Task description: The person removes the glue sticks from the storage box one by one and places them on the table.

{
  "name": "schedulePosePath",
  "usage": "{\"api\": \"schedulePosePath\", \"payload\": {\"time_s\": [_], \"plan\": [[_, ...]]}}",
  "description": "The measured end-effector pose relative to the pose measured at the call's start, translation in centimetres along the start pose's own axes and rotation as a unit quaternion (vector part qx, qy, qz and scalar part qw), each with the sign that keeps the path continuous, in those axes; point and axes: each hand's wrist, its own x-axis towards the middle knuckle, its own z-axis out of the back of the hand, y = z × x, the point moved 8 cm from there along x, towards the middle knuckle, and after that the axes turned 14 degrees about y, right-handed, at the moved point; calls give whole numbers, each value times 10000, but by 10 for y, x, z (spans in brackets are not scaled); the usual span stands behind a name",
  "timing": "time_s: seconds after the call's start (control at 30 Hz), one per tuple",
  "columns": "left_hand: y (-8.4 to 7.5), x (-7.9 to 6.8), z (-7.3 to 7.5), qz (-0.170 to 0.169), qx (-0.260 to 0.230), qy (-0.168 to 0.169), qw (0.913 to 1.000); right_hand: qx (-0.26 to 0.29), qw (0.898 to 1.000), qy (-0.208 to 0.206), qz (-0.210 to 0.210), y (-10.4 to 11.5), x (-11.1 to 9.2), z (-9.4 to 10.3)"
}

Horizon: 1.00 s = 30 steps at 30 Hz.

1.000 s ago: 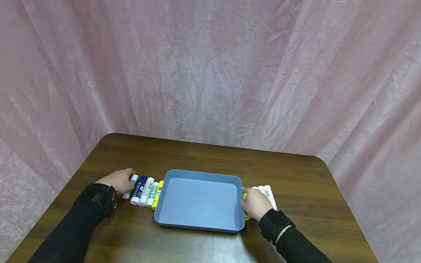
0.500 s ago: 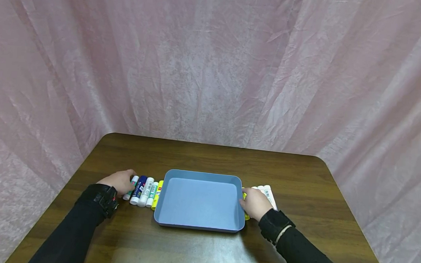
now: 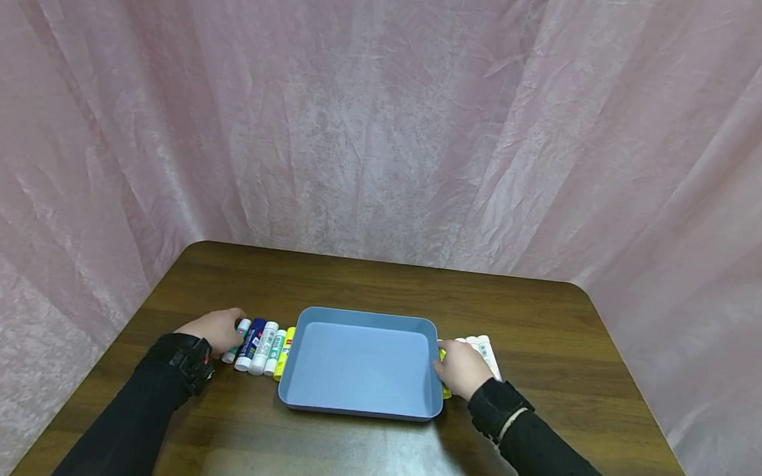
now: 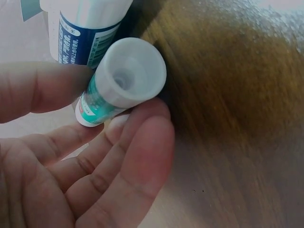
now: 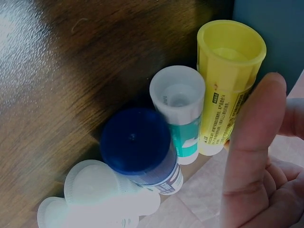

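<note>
In the head view my left hand (image 3: 217, 328) is at the left end of a row of glue sticks. It holds a white-and-green glue stick (image 4: 100, 95), thumb on one side and fingers on the other. A navy glue stick (image 3: 250, 343) lies right beside it, followed by several more up to a yellow glue stick (image 3: 284, 353) against a blue tray (image 3: 360, 413). My right hand (image 3: 463, 367) rests by the tray's right edge. One extended finger (image 5: 251, 137) lies along another yellow glue stick (image 5: 223, 95), partly covered by that hand in the head view.
Beyond the right-hand yellow stick are a white-and-teal glue stick (image 5: 183, 114), a dark blue-capped one (image 5: 135, 142) and several white ones (image 5: 90, 187). All lie on a brown wooden table (image 3: 378, 285), backed by a pink curtain (image 3: 388, 122).
My left hand has shifted slightly to the right, bringing the white-and-green glue stick close against the navy one. The right hand and tray show almost no movement.
</note>
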Motion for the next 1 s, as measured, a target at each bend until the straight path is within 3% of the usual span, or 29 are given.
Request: {"api": "schedulePosePath", "payload": {"time_s": [1.0], "plan": [[0,2,-2,125,107,2,9999,68,9999,55,-56,-2,0,-1]]}}
